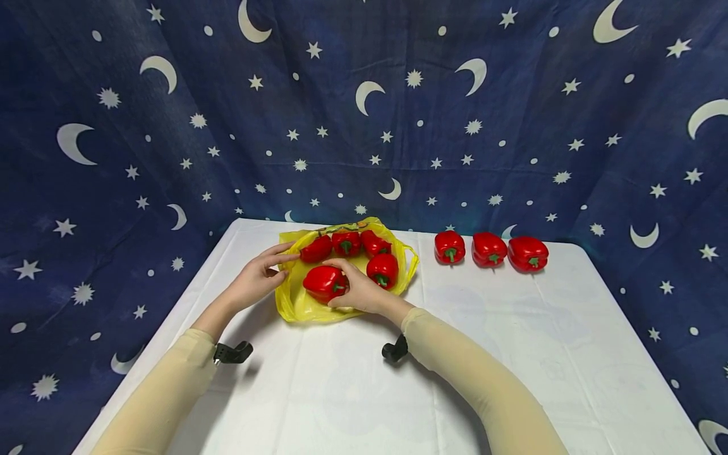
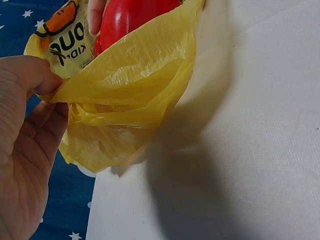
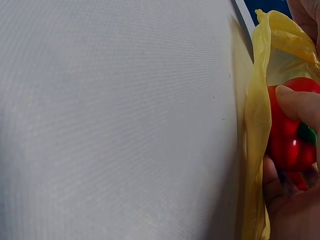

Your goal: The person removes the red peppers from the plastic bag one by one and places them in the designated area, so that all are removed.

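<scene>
A yellow plastic bag (image 1: 296,309) lies with its mouth open on the white table. My left hand (image 1: 256,278) is at the bag's left edge; in the left wrist view its thumb and fingers pinch the yellow rim (image 2: 75,95). Inside the bag, my right hand (image 1: 364,292) grips a red bell pepper (image 1: 323,284) around its stem end, thumb on one side and fingers on the other, as the right wrist view shows on the pepper (image 3: 290,150). Several more red bell peppers sit in the bag, among them one (image 1: 382,270) just right of the right hand.
Three red bell peppers stand in a row at the back right: a left one (image 1: 449,247), a middle one (image 1: 488,249) and a right one (image 1: 527,254). A dark blue curtain (image 1: 341,139) with moons and stars hangs behind the white tablecloth (image 1: 341,392). Black camera mounts sit at both wrists.
</scene>
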Motion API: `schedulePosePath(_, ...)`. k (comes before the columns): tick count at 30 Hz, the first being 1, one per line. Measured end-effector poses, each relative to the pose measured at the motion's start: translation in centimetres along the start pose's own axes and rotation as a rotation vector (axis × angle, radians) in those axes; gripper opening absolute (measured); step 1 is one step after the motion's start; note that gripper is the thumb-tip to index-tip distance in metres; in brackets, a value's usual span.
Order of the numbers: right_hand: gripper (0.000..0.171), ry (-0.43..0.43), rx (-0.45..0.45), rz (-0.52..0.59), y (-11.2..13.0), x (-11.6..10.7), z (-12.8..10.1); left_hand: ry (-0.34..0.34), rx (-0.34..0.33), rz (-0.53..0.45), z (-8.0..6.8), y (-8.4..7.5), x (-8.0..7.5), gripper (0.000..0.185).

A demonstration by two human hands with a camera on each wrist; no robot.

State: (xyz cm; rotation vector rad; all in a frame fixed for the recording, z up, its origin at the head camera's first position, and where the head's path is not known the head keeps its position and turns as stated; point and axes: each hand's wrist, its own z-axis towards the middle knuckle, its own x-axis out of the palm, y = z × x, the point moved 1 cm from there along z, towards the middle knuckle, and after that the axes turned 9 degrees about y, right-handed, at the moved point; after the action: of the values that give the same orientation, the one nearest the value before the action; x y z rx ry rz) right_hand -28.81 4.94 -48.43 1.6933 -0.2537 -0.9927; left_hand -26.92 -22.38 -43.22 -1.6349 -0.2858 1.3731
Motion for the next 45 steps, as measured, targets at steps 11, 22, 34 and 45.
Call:
schedulePosePath(11, 0.082, -0.029, 0.001, -0.002, 0.2, 0.0, -0.1, 0.000, 0.006, 0.014, 0.2, 0.0, 0.0, 0.042)
schedulePosePath(22, 0.080, -0.046, -0.019, 0.094, 1.6, -0.5, -2.1, -0.014, 0.025, 0.010, -0.3, 0.6, 0.4, 0.042)
schedulePosePath(34, 0.083, -0.135, -0.022, 0.169, 2.7, -5.4, -7.2, -0.010, 0.041, 0.010, 0.2, 0.3, 0.1, 0.044)
schedulePosePath(45, 0.087, -0.296, -0.005, 0.174, 1.6, -11.5, -12.7, -0.010, 0.053, 0.019, -0.1, 0.4, 0.1, 0.044)
